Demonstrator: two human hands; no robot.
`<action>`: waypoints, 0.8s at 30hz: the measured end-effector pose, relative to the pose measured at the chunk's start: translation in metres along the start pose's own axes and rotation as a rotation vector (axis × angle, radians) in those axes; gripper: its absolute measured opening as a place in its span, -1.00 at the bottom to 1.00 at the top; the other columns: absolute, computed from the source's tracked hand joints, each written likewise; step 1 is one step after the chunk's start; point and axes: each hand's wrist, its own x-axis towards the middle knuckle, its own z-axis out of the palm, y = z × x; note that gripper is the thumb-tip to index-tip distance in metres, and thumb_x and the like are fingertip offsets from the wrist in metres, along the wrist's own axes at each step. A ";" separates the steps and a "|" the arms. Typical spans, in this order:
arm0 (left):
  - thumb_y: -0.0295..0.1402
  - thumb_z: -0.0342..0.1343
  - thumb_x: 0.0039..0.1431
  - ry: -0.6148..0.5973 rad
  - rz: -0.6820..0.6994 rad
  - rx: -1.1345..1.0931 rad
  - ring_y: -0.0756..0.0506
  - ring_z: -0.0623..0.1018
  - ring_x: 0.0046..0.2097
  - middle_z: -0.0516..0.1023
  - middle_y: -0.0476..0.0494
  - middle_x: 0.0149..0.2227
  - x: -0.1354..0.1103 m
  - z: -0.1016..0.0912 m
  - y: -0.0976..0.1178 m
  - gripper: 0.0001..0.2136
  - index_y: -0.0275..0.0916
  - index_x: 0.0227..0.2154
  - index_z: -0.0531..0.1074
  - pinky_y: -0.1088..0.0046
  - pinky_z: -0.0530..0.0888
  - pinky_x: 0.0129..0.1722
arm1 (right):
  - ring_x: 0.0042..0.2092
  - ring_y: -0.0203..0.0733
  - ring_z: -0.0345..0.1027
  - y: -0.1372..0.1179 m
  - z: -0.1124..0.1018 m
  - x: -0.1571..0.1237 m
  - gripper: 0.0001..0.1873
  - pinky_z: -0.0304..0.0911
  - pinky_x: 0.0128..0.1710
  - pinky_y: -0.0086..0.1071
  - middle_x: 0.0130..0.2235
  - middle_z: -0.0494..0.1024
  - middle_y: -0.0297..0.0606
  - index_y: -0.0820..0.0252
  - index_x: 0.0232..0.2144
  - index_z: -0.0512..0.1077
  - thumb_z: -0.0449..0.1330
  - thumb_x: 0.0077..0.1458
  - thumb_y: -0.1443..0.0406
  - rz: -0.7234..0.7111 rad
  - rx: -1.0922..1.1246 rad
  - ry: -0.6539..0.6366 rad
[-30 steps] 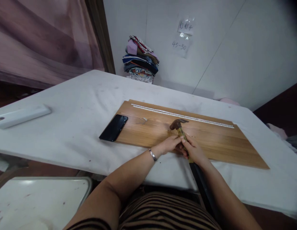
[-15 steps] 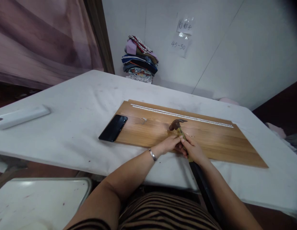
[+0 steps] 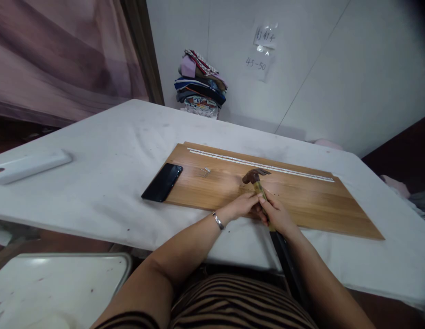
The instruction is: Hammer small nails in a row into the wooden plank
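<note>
A long wooden board lies on the white table. My right hand is wrapped round the handle of a claw hammer, whose rusty head is just above the board. My left hand, with a silver bracelet at the wrist, rests on the board's near edge beside the hammer, fingers pinched together at a spot hidden under them. A few loose nails lie on the board to the left.
A black phone lies half on the board's left end. A white strip runs along the board's far edge. A white oblong object sits far left. Folded cloths are stacked by the wall. A white tray is lower left.
The hammer head has risen slightly off the board. Both hands stay in the same place.
</note>
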 end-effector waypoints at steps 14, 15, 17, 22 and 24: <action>0.07 0.09 0.06 0.034 0.004 -0.027 -0.05 0.51 -0.48 0.36 0.01 -0.56 0.001 -0.002 -0.004 -0.54 -0.30 -0.31 0.29 0.32 0.47 -0.33 | -0.72 -0.45 0.06 -0.001 0.001 0.000 -0.62 0.04 -0.79 -0.53 -0.56 0.28 -0.50 0.16 -0.25 0.26 0.04 0.09 -0.01 0.012 -0.003 0.002; 0.07 0.09 0.06 0.027 0.003 -0.025 -0.05 0.51 -0.48 0.37 0.00 -0.55 0.001 -0.002 -0.004 -0.54 -0.31 -0.30 0.30 0.31 0.47 -0.32 | -0.72 -0.45 0.05 -0.002 0.001 0.000 -0.62 0.03 -0.79 -0.53 -0.56 0.28 -0.50 0.16 -0.23 0.26 0.04 0.10 -0.01 0.000 -0.006 0.008; 0.05 0.09 0.07 0.026 0.010 -0.016 -0.04 0.50 -0.47 0.38 -0.01 -0.55 0.001 -0.002 -0.004 -0.54 -0.32 -0.29 0.32 0.33 0.46 -0.30 | -0.72 -0.46 0.05 -0.002 0.000 0.000 -0.63 0.03 -0.79 -0.53 -0.57 0.28 -0.51 0.16 -0.21 0.26 0.03 0.10 0.01 -0.016 -0.021 0.017; 0.07 0.08 0.06 0.009 0.008 -0.023 -0.04 0.50 -0.48 0.38 -0.02 -0.55 0.002 -0.003 -0.004 -0.52 -0.34 -0.29 0.34 0.32 0.45 -0.32 | -0.73 -0.48 0.06 0.003 -0.002 0.002 -0.64 0.02 -0.80 -0.55 -0.54 0.28 -0.50 0.17 -0.23 0.27 0.04 0.11 0.02 0.000 -0.006 -0.003; 0.08 0.08 0.06 0.000 0.018 -0.023 -0.05 0.50 -0.48 0.38 -0.02 -0.56 0.003 -0.004 -0.006 -0.51 -0.34 -0.28 0.33 0.31 0.45 -0.32 | -0.72 -0.48 0.06 0.005 -0.002 0.002 -0.65 0.03 -0.79 -0.55 -0.53 0.28 -0.50 0.16 -0.21 0.26 0.04 0.12 0.02 -0.012 0.014 -0.005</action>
